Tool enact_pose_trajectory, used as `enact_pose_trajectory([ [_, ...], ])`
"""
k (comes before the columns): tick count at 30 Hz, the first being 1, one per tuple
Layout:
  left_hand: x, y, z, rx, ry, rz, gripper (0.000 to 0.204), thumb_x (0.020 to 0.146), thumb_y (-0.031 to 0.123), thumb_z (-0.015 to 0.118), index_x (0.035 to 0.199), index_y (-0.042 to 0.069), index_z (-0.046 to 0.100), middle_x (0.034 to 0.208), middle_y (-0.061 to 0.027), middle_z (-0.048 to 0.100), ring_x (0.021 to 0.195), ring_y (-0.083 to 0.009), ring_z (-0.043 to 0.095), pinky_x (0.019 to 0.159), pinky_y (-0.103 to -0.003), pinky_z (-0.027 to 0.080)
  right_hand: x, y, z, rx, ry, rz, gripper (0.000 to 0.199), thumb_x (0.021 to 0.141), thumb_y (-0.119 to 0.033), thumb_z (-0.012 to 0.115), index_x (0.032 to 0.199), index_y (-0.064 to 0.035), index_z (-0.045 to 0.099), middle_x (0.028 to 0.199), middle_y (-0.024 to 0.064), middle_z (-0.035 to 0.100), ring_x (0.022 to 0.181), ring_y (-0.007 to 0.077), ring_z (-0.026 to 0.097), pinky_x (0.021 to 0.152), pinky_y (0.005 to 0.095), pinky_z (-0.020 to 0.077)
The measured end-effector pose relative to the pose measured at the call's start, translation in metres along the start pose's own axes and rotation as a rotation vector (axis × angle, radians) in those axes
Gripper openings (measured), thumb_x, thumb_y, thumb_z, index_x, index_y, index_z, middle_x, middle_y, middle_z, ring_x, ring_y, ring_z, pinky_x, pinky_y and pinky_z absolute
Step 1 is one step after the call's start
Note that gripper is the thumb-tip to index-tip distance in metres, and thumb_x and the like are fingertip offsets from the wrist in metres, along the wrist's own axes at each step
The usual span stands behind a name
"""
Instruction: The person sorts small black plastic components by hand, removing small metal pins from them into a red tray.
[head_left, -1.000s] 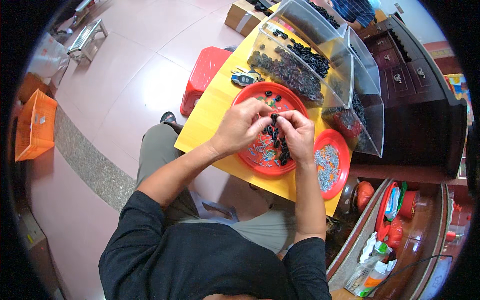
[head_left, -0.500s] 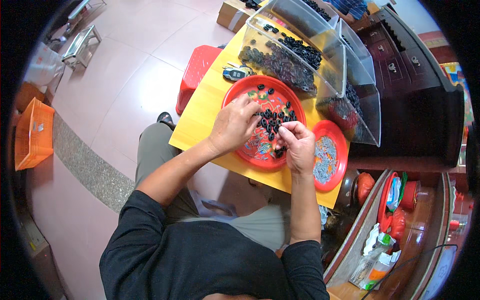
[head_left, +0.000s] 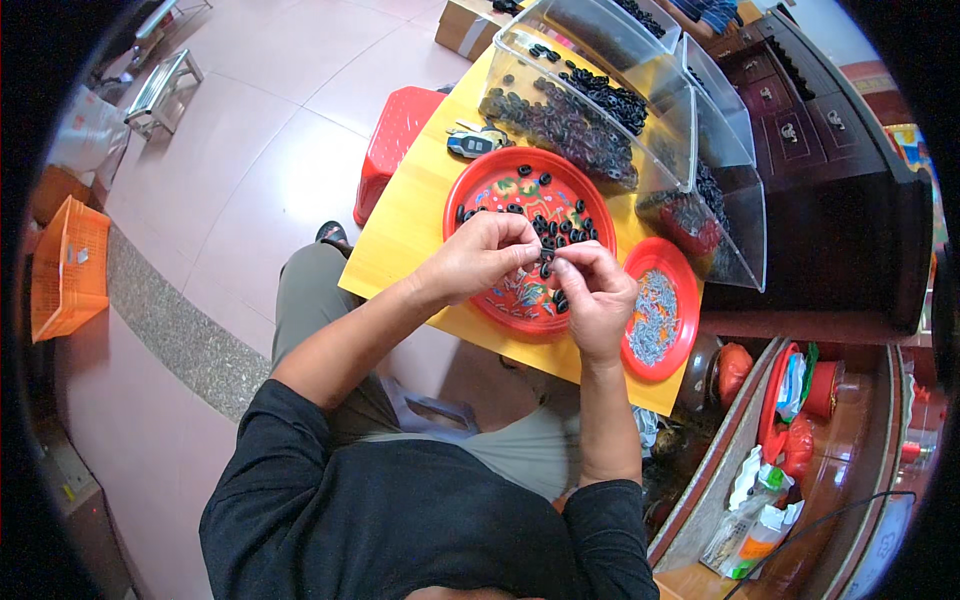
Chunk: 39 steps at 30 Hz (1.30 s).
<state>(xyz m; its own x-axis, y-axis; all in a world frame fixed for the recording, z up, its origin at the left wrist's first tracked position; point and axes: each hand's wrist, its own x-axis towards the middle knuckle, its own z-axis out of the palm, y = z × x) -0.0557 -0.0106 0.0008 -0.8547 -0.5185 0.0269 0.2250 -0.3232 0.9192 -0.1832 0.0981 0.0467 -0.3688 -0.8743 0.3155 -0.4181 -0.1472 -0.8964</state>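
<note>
Over the large red tray [head_left: 462, 184], my two hands meet fingertip to fingertip. My left hand [head_left: 488, 256] is closed in a pinch on a small black oval piece [head_left: 546, 256]. From the other side, my right hand [head_left: 598, 300] pinches close against that piece; whatever lies between its own fingertips is too small to make out. Loose black oval pieces [head_left: 578, 228] and small grey metal pins [head_left: 520, 292] lie in the tray, partly hidden by the hands. A smaller red tray [head_left: 687, 335] beside my right hand holds many more grey pins [head_left: 655, 315].
Clear plastic bins [head_left: 690, 130] of black pieces stand at the table's far side. A key fob [head_left: 470, 145] lies on the yellow table [head_left: 385, 245], with a red stool [head_left: 392, 140] beside it. Dark drawers [head_left: 790, 130] and an open shelf [head_left: 830, 450] border the right.
My left hand has moved right and slightly down, from over the tray's left part to my right hand. The fingertips, apart before, now meet at the black piece.
</note>
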Motion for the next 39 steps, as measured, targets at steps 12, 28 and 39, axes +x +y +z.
enact_pose_trajectory([
  [12, -0.001, 0.005, -0.001, 0.665, 0.166, 0.331, 0.009, 0.079, 0.009, 0.060, 0.076, 0.002, 0.059, 0.069, -0.0075, 0.057, 0.065, -0.0194, 0.058, 0.058, -0.034, 0.045, -0.001, 0.007, -0.022, 0.078, -0.092, 0.349, 0.004, 0.085, -0.004, 0.060, 0.082, -0.0010, 0.060, 0.069, 0.0014, 0.061, 0.057, 0.0058, 0.055, 0.051, 0.0196, 0.0450],
  [28, 0.016, -0.029, 0.034, 1.453, 0.175, 0.426, 0.010, 0.067, 0.011, 0.059, 0.067, 0.001, 0.060, 0.077, -0.0151, 0.057, 0.077, -0.0301, 0.060, 0.060, -0.041, 0.052, -0.046, 0.017, -0.042, 0.074, 0.117, 0.390, 0.002, 0.084, -0.001, 0.060, 0.083, -0.0006, 0.059, 0.071, 0.0023, 0.060, 0.058, 0.0063, 0.054, 0.053, 0.0197, 0.0457],
  [39, 0.020, -0.022, 0.032, 1.375, 0.246, 0.479, 0.012, 0.068, 0.009, 0.061, 0.075, -0.001, 0.059, 0.075, -0.0167, 0.059, 0.076, -0.0318, 0.061, 0.061, -0.040, 0.052, -0.035, 0.016, -0.036, 0.065, 0.124, 0.346, 0.002, 0.085, -0.002, 0.059, 0.084, -0.0002, 0.059, 0.073, 0.0029, 0.061, 0.060, 0.0057, 0.055, 0.054, 0.0196, 0.0465],
])
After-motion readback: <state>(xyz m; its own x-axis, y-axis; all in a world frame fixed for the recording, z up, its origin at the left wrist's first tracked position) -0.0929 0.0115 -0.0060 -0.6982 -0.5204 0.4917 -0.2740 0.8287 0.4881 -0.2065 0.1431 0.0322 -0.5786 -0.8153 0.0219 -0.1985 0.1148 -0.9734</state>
